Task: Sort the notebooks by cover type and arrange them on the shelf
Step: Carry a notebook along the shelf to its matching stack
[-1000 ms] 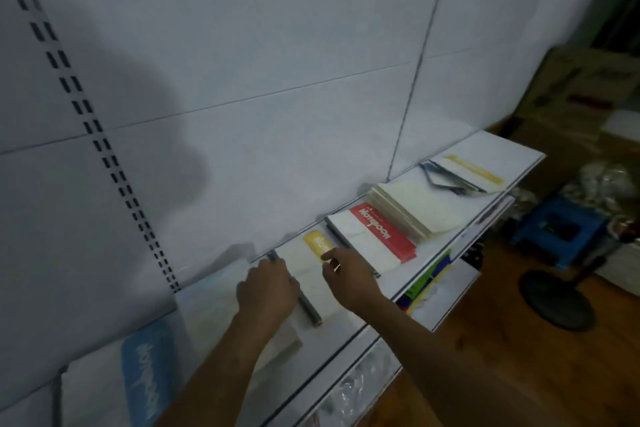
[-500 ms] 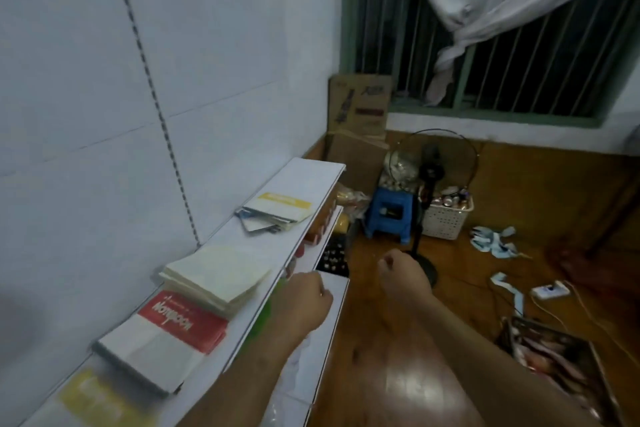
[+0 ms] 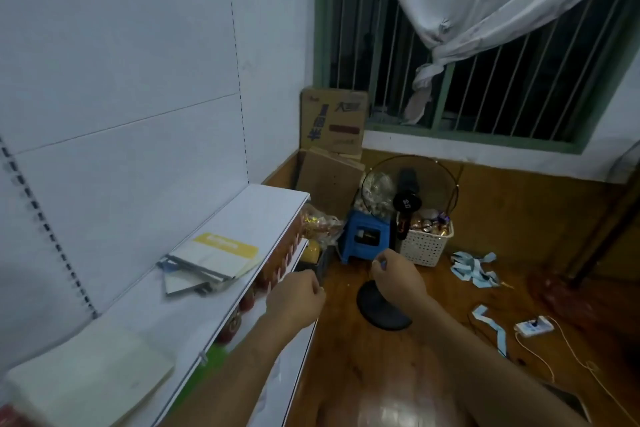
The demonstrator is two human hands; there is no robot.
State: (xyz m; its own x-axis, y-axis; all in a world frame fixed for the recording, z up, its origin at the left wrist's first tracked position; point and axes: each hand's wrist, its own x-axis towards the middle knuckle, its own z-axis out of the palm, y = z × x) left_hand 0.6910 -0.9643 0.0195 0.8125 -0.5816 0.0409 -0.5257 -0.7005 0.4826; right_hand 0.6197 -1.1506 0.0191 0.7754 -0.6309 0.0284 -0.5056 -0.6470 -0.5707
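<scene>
**Hands empty, held off the shelf between piles**

Both hands are held out past the shelf (image 3: 221, 291) edge. The left hand (image 3: 296, 298) is loosely curled and nothing is held in it. The right hand (image 3: 398, 274) is also curled; thumb and forefinger seem pressed together, but whether anything is pinched cannot be told. A small untidy pile with a yellow-banded notebook (image 3: 216, 255) on top is left askew near the far end, probably unsorted. A cream stack (image 3: 93, 374) is laid flat at the near end, well apart, presumably so cover types are kept separate.
</scene>
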